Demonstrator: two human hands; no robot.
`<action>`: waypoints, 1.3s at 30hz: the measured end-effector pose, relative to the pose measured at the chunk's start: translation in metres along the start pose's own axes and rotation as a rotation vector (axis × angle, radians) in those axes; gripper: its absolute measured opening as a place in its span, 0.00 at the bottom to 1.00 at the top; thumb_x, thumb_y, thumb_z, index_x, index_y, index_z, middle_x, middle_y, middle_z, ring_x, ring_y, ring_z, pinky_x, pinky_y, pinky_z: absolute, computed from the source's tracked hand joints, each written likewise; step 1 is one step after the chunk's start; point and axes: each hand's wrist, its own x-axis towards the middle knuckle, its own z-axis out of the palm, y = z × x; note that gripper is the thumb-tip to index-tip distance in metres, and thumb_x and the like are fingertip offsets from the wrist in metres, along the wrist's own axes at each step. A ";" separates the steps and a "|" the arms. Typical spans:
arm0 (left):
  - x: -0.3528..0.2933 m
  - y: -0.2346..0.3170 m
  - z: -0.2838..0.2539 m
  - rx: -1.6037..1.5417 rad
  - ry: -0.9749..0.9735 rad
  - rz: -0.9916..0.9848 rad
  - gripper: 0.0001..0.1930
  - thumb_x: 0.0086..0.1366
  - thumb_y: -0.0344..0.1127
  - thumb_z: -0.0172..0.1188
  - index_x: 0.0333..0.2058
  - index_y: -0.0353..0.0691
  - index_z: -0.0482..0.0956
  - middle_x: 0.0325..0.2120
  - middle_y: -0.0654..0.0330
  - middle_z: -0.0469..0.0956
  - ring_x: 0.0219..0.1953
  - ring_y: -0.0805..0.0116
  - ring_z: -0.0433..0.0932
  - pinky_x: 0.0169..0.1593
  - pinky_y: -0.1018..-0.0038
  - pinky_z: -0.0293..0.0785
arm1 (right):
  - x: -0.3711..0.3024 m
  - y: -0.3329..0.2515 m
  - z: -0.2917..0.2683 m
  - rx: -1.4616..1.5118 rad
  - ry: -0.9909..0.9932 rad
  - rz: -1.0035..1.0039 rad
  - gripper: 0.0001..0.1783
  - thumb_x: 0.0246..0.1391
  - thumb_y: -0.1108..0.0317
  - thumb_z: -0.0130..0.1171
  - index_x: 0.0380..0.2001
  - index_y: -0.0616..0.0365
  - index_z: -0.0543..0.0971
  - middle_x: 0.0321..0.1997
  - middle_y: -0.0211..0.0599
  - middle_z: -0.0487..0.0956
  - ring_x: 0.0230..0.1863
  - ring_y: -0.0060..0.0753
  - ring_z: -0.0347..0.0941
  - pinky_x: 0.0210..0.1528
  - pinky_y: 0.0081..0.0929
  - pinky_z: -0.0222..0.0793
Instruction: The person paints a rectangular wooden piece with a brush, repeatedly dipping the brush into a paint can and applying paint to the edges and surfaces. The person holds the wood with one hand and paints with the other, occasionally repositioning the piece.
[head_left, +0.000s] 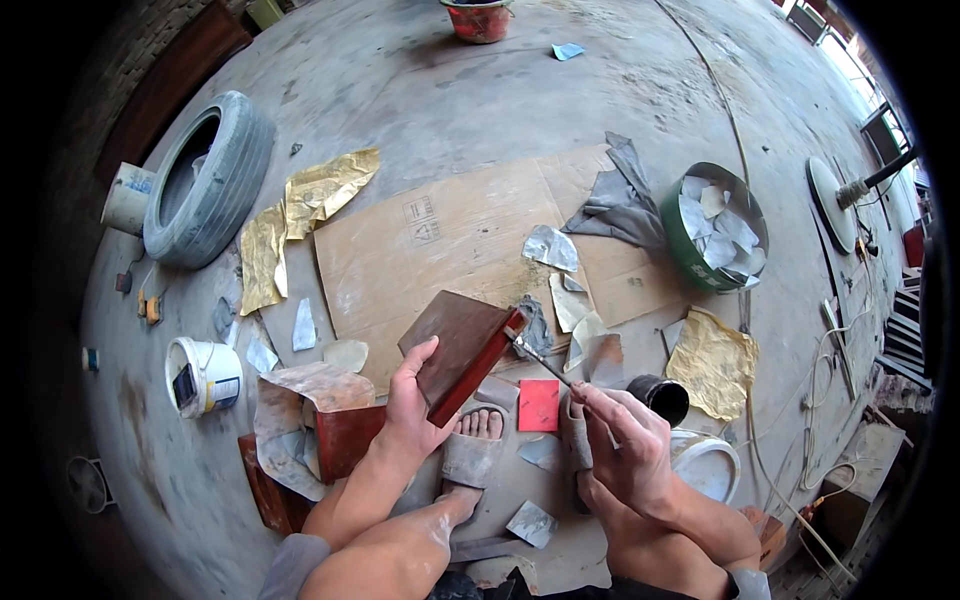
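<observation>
My left hand [408,405] grips a reddish-brown wooden piece [455,340], flat like a thick board or shallow box. It is tilted above the floor between my knees. In my right hand [632,440] is a thin paintbrush [541,358], pinched between the fingers. The brush's tip meets the upper right corner of the wooden piece's glossy red edge. Beside the right hand lies a black cup [664,396] with a dark inside. Under the brush, a red square of sandpaper [539,405] rests on the floor near my sandalled foot.
A cardboard sheet [440,240] covers the floor ahead. Around it are a tyre [235,170], a green tub [690,255] of paper scraps, yellow sandpaper [712,362] and a white bucket [215,375]. Another red wooden piece [345,440] is by my left forearm. Cables [815,420] trail on the right.
</observation>
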 end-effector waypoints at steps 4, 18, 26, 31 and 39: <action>0.002 -0.002 -0.002 -0.004 0.003 0.006 0.12 0.72 0.37 0.54 0.43 0.34 0.78 0.34 0.52 0.85 0.26 0.65 0.85 0.27 0.77 0.85 | 0.004 0.003 -0.001 0.008 0.045 0.006 0.23 0.52 0.88 0.59 0.53 0.63 0.79 0.41 0.48 0.84 0.39 0.41 0.84 0.41 0.27 0.79; 0.020 0.009 -0.040 0.102 -0.242 -0.085 0.14 0.68 0.44 0.58 0.45 0.42 0.80 0.42 0.61 0.83 0.43 0.65 0.82 0.47 0.72 0.79 | -0.004 0.006 -0.002 0.035 -0.010 0.005 0.23 0.52 0.88 0.59 0.53 0.63 0.78 0.43 0.48 0.84 0.40 0.41 0.84 0.40 0.28 0.79; 0.011 0.003 -0.019 -0.025 -0.108 0.000 0.13 0.73 0.36 0.51 0.43 0.30 0.77 0.33 0.49 0.84 0.27 0.62 0.86 0.31 0.74 0.88 | -0.005 0.007 0.003 0.050 -0.032 -0.008 0.26 0.49 0.89 0.60 0.53 0.61 0.79 0.42 0.46 0.83 0.38 0.43 0.83 0.40 0.31 0.79; 0.005 0.002 -0.004 -0.017 -0.030 0.021 0.12 0.73 0.36 0.53 0.42 0.33 0.78 0.34 0.52 0.84 0.27 0.66 0.85 0.29 0.77 0.86 | -0.009 0.003 0.009 0.084 -0.076 -0.102 0.27 0.47 0.86 0.62 0.53 0.58 0.80 0.41 0.43 0.83 0.34 0.41 0.81 0.36 0.32 0.78; 0.000 0.001 0.009 -0.006 -0.013 0.037 0.10 0.72 0.36 0.53 0.41 0.35 0.78 0.30 0.55 0.84 0.24 0.67 0.83 0.28 0.77 0.84 | -0.011 -0.004 0.010 0.151 -0.191 -0.136 0.31 0.46 0.87 0.61 0.57 0.57 0.78 0.42 0.44 0.83 0.33 0.42 0.80 0.34 0.33 0.77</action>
